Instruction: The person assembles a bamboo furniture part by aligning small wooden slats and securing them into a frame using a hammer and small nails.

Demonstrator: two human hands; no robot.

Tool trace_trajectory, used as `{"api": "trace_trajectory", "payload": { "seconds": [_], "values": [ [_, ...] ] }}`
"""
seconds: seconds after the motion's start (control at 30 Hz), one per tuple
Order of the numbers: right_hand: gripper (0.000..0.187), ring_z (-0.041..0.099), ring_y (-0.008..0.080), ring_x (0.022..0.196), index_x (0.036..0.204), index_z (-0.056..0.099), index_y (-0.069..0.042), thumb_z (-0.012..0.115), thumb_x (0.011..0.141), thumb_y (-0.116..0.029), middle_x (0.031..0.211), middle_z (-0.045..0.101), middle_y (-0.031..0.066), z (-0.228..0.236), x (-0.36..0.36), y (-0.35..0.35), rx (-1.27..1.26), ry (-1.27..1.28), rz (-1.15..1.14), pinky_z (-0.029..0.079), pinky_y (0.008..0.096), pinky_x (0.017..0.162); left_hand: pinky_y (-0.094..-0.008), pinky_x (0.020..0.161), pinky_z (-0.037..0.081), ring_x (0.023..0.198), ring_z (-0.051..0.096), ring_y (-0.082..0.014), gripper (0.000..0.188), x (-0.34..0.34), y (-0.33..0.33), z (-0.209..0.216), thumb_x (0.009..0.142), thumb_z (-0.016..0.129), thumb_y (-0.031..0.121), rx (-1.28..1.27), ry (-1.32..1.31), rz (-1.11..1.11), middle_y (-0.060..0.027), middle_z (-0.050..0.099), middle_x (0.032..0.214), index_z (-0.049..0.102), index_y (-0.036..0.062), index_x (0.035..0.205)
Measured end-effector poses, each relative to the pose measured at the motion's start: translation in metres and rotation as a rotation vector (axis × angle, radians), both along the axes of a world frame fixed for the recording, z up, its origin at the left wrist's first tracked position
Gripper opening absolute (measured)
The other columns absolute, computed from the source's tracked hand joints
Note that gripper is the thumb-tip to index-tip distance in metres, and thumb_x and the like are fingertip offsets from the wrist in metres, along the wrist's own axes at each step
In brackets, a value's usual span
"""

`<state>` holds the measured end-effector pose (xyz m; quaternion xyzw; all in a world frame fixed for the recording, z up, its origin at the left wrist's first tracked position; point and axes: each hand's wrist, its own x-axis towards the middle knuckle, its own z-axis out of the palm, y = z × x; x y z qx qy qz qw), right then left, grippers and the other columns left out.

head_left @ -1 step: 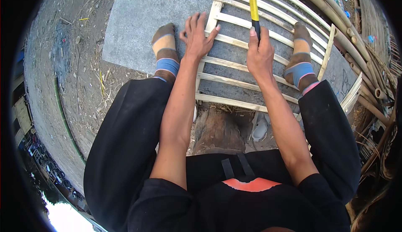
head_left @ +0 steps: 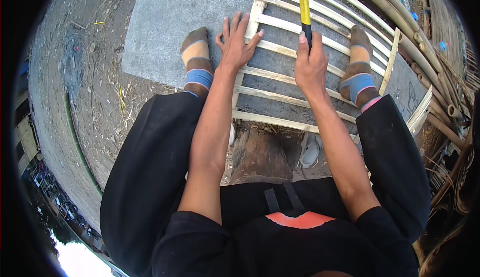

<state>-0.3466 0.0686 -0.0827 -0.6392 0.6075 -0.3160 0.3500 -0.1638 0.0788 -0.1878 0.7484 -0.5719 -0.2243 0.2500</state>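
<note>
On the grey slab lies a lattice of pale bamboo slats [head_left: 280, 97], several strips crossing an edge strip [head_left: 256, 12]. My left hand [head_left: 237, 47] is open, its fingers spread over the slab just left of that edge strip, with the thumb at the end of one slat. My right hand [head_left: 311, 68] is closed round the black grip of a yellow-handled tool [head_left: 303, 2], held above the slats. The tool's head is beyond the upper edge of the view. My socked left foot [head_left: 196, 52] rests on the slab; the right foot [head_left: 360, 52] presses on the lattice's right part.
Bamboo poles [head_left: 435, 57] are stacked along the right side. The grey slab [head_left: 170, 27] extends left over bare dirt. Below the lattice stand a brown wooden block [head_left: 260, 154] and a grey shoe [head_left: 310, 151]. A green pole [head_left: 75, 137] lies on the ground at left.
The yellow handle has tilted very slightly, and my left fingers have shifted a little outward. Nothing else has visibly moved.
</note>
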Motion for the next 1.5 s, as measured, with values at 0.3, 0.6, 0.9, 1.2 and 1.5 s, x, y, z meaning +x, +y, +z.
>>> {"api": "trace_trajectory", "payload": {
  "seconds": [0.3,0.6,0.9,1.2,1.5],
  "values": [
    [0.027,0.06,0.0467,0.063,0.105,0.049,-0.005,0.045,0.103,-0.032,0.062,0.056,0.0214,-0.017,-0.011,0.012,0.175,0.096,0.018,0.04,0.053,0.055,-0.0532,0.116,0.003,0.15,0.009,-0.0352,0.08,0.001,-0.007,0.0,0.087,0.063,0.056,0.096,0.027,-0.08,-0.0046,0.038,0.154,0.036,0.0178,0.151],
    [0.028,0.06,0.0484,0.064,0.105,0.049,-0.005,0.046,0.103,-0.033,0.063,0.059,0.0231,-0.007,-0.006,0.0,0.182,0.14,0.085,0.04,0.0532,0.055,-0.0532,0.116,-0.001,0.15,0.005,-0.0357,0.082,0.004,-0.006,0.0,0.086,0.063,0.057,0.118,0.054,-0.088,-0.0033,0.035,0.156,0.034,0.018,0.152],
    [0.029,0.057,0.0426,0.053,0.099,0.047,-0.005,0.043,0.104,-0.033,0.057,0.052,0.0175,0.014,-0.002,-0.012,-0.092,-0.098,0.019,0.039,0.0497,0.05,-0.0542,0.116,-0.001,0.149,0.007,-0.0371,0.086,0.005,-0.003,-0.003,0.083,0.066,0.059,0.08,0.034,-0.091,-0.0056,0.039,0.154,0.035,0.0166,0.151],
    [0.023,0.058,0.0509,0.061,0.105,0.047,-0.005,0.046,0.102,-0.027,0.058,0.056,0.0247,0.001,-0.004,-0.005,0.098,0.055,0.102,0.039,0.0569,0.052,-0.0541,0.117,-0.002,0.149,0.007,-0.0366,0.087,0.004,-0.001,-0.005,0.082,0.068,0.058,0.082,0.047,-0.096,-0.0058,0.04,0.154,0.036,0.0157,0.151],
    [0.021,0.059,0.0489,0.062,0.103,0.046,-0.005,0.047,0.102,-0.027,0.061,0.057,0.0224,-0.009,-0.004,-0.011,0.068,0.088,0.099,0.038,0.0547,0.052,-0.054,0.117,-0.002,0.15,0.007,-0.0361,0.086,0.004,-0.003,-0.007,0.081,0.07,0.056,0.079,0.1,-0.09,-0.0055,0.041,0.153,0.038,0.016,0.15]
  ]
}}
